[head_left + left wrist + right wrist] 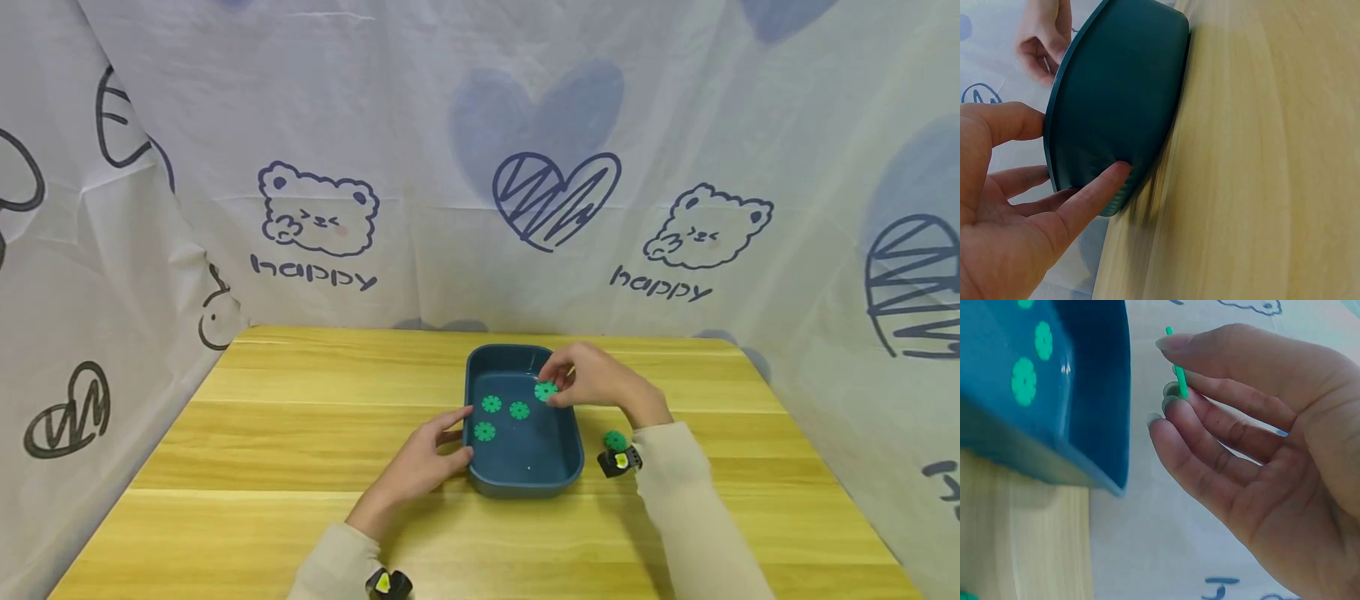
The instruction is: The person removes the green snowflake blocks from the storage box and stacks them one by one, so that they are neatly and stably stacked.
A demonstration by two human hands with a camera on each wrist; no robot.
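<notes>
A blue-green rectangular tub [525, 477] stands on the table. Several green notched plastic discs are about it: three lie on its floor, among them a disc [484, 432] near the left wall. My right hand [596, 379] pinches another green disc [1181, 381] between thumb and fingertips, above the tub's right rim. Edge-on in the right wrist view, that disc is clear of the tub. On the tub's left side, my left hand [422, 457] touches the outer wall and rim with extended, spread fingers [1088, 200].
More green [615, 440] shows on the table right of the tub, beside the right wrist's camera strap; how many discs are there I cannot tell. The wooden table [315, 417] meets a white printed cloth [435, 250] behind and at both sides.
</notes>
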